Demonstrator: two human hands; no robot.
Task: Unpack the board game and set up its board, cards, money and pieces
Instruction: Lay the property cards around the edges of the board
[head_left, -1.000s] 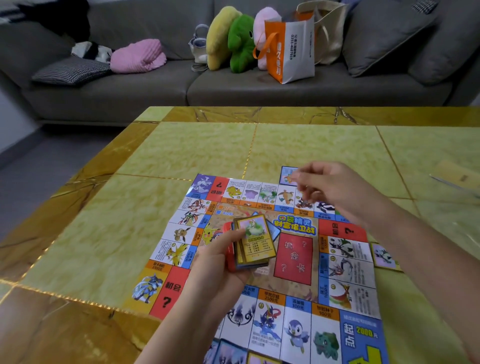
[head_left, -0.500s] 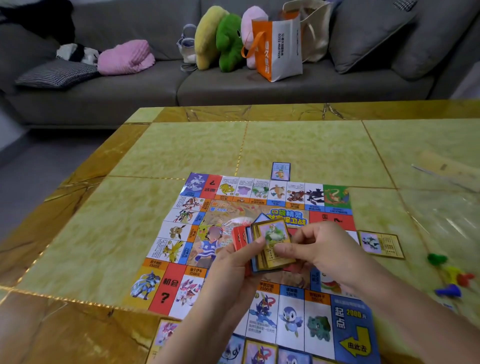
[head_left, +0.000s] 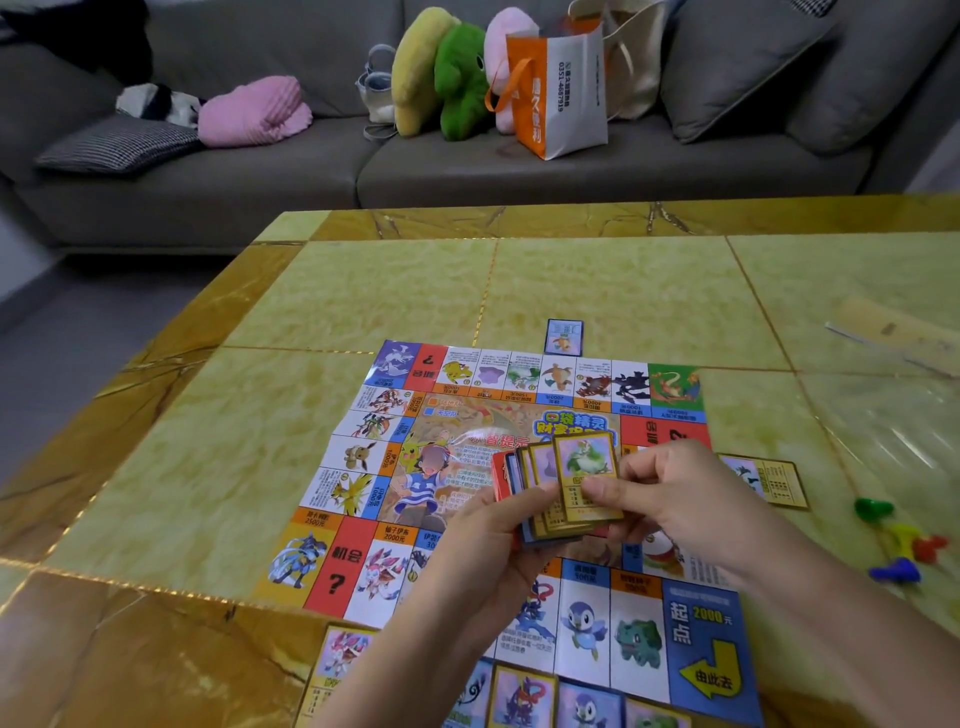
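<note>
fanned yellow-bordered cards (head_left: 586, 465), colourful flat board (head_left: 363, 457)

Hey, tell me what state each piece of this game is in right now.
Board, unfolded, lying flat.
Card stack, fanned, gripped in left hand.
Top card, pinched by right hand.
Blue card, face up beyond board's far edge.
Pawns, scattered right of the board.
</note>
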